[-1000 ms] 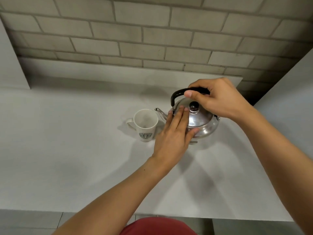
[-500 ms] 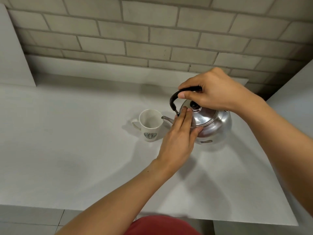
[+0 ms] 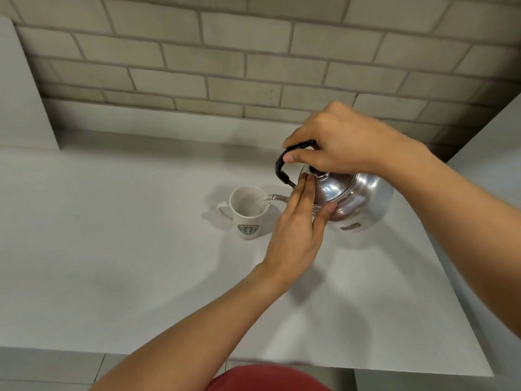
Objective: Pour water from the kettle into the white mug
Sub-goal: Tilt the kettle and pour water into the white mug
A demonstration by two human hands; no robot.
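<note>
A shiny steel kettle [image 3: 363, 198] hangs tilted to the left above the counter, its spout over the rim of the white mug [image 3: 248, 213]. A thin stream of water runs from the spout into the mug. My right hand [image 3: 344, 142] is closed around the kettle's black handle. My left hand [image 3: 298, 230] lies flat against the kettle, fingertips pressing on the lid and thumb on the body. The mug stands upright on the counter with its handle to the left and a green logo facing me.
The pale grey counter [image 3: 127, 249] runs to a brick wall [image 3: 253, 66] at the back. Its front edge [image 3: 169, 354] is close to me. A raised grey surface [image 3: 493, 153] borders the counter on the right.
The kettle has been lifted off the counter and tipped toward the mug, and water now flows from the spout. My left hand stayed on the lid throughout.
</note>
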